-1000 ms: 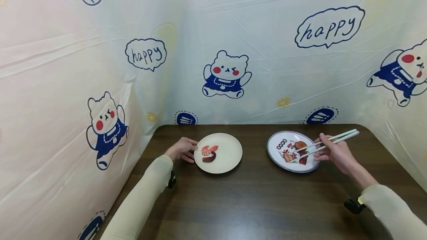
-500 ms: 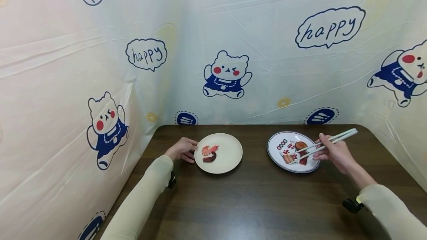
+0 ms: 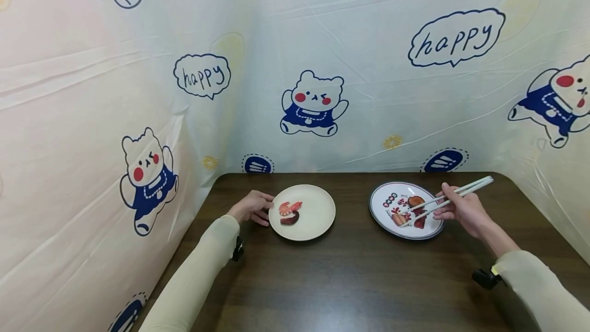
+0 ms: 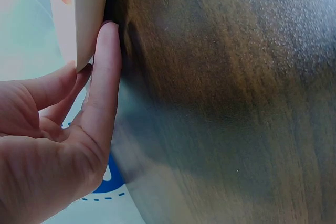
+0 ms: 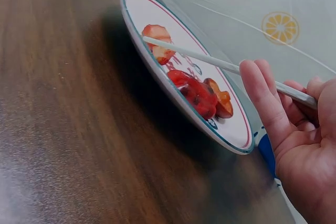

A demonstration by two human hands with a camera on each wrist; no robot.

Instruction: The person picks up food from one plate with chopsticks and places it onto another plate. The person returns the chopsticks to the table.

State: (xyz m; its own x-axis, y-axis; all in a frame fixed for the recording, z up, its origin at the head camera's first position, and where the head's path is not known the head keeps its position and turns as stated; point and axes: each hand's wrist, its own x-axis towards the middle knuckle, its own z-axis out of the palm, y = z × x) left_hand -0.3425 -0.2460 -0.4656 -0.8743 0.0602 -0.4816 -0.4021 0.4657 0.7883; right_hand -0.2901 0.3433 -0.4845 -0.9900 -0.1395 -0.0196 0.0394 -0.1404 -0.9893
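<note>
In the head view my left hand (image 3: 252, 207) is at the left rim of a cream plate (image 3: 318, 214). The left wrist view shows its thumb on the rim and a finger under it, pinching the plate. On this plate lie a toy shrimp (image 3: 290, 208) and a dark brown food piece (image 3: 290, 218). My right hand (image 3: 464, 212) holds white chopsticks (image 3: 475, 187) over a patterned, blue-rimmed plate (image 3: 382, 188). Their tips are at a pale orange food piece (image 5: 158, 43); whether they grip it I cannot tell. A glossy red piece (image 5: 195, 94) and a round brown piece (image 5: 219, 98) lie nearby.
Both plates stand near the back of a dark wooden table (image 3: 341, 281). A printed cloth (image 3: 369, 117) hangs behind the table and along its sides. Each wrist carries a small black camera, such as the right one (image 3: 486, 278).
The back ends of the chopsticks have shifted slightly left and up, and the right wrist has moved a little left. My left hand and the cream plate look unchanged.
</note>
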